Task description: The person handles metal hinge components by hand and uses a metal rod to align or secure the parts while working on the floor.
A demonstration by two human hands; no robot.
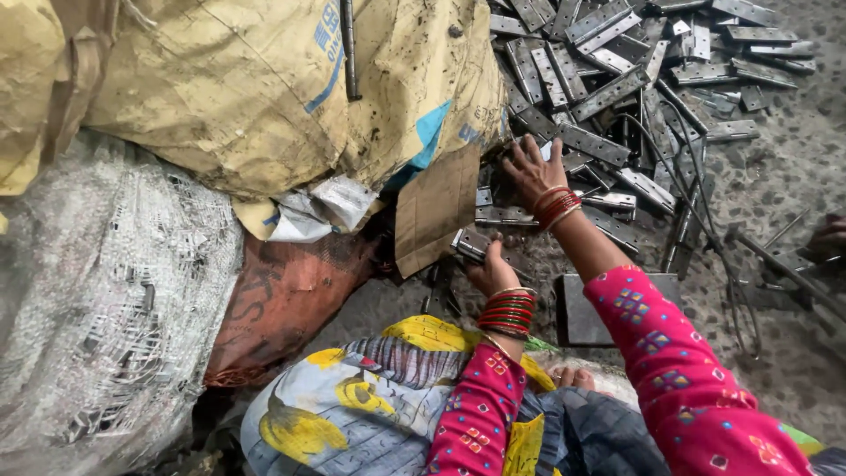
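I see grey metal hinges (608, 97) heaped loosely on the floor, lying flat at all angles; one folded hinge (471, 244) sits apart, nearer me, beside a cardboard scrap.

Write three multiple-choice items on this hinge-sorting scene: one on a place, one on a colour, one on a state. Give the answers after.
1. Where does the right hand rest?
A. On the pile of metal hinges
B. On the white mesh sack
C. On the person's lap

2. What colour are the bangles on the left wrist?
A. Blue
B. Red
C. Green

3. What is the state of the left hand?
A. Lying open and flat on the floor
B. Raised in the air, holding nothing
C. Closed on a hinge

Answers:
1. A, its fingers spread over the grey hinges at the pile's near edge.
2. B, the stack shows red with gold-coloured rims.
3. C, its grip wraps one end of a folded hinge beside the brown cardboard.
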